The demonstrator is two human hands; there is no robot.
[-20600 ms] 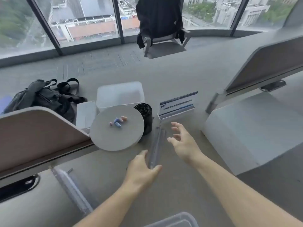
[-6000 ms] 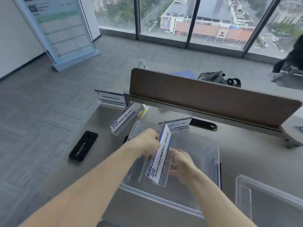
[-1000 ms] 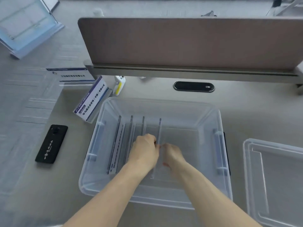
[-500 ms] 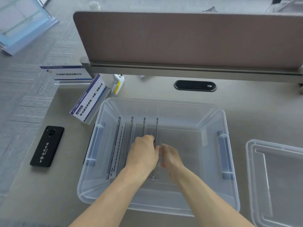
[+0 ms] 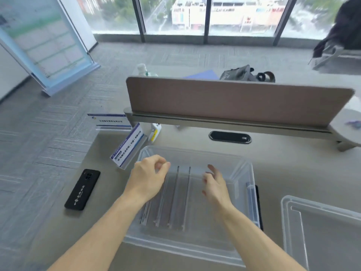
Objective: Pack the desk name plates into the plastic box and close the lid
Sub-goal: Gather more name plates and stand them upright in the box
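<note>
The clear plastic box (image 5: pixel 242 171) stands open on the desk before me. Several clear name plates (image 5: pixel 183 194) stand on edge in a row in its left half. My left hand (image 5: pixel 148 177) hovers over the box's left side, fingers loosely curled, holding nothing. My right hand (image 5: pixel 214 184) is above the box's middle with fingers spread and empty. A blue-and-white name plate (image 5: pixel 129 147) leans on the desk just outside the box's far left corner. Another name plate (image 5: pixel 109 121) stands farther back at the desk edge. The clear lid (image 5: pixel 320 231) lies to the right.
A black phone (image 5: pixel 83 189) lies on the desk left of the box. A brown divider panel (image 5: pixel 234 100) runs across behind it, with a black cable port (image 5: pixel 230 137) below. A small white bottle (image 5: pixel 154 132) sits near the divider's left end.
Both hands have let go of the plate inside the box and risen, moving apart. My view has tilted up towards the windows.
</note>
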